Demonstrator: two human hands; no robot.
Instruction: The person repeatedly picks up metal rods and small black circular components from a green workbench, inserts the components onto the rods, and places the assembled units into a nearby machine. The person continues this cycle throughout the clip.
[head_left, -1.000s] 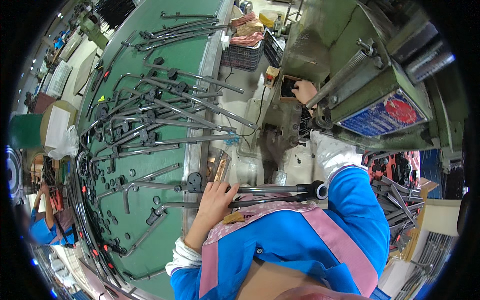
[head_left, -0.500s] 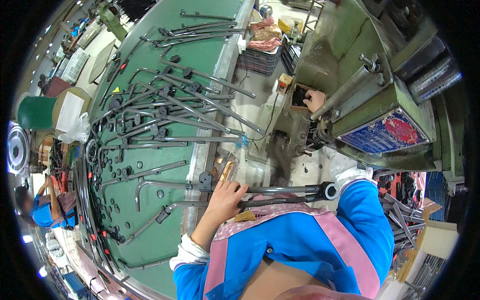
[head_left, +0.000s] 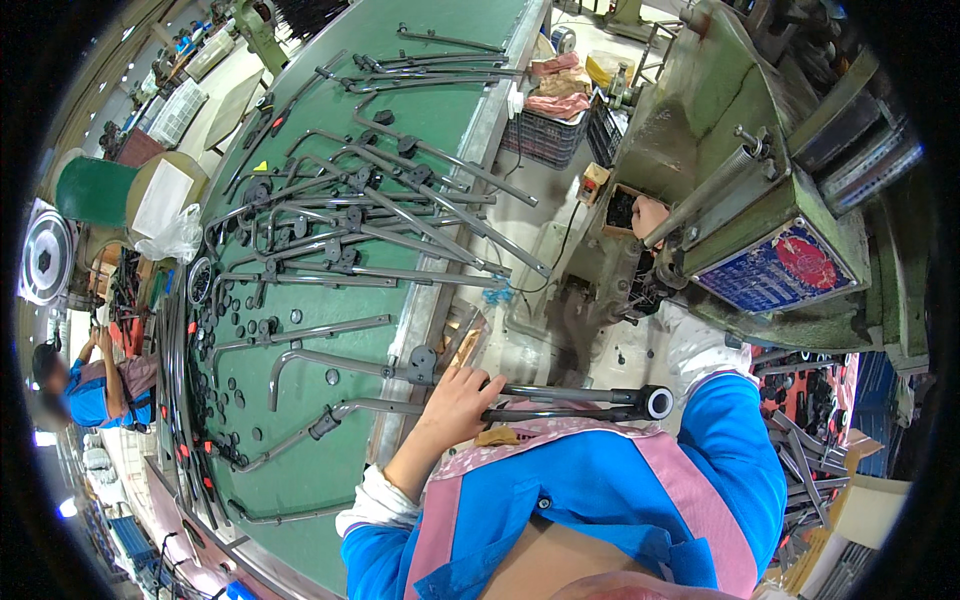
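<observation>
metal rod [head_left: 570, 392] lying crosswise — left hand [head_left: 455, 405] gripping, ring end rightward

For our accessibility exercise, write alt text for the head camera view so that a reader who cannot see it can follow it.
A person in a blue jacket rests the left hand on dark metal rods beside a green table strewn with bent rods, while the right hand reaches into a green machine. Another person works at far left.
</observation>
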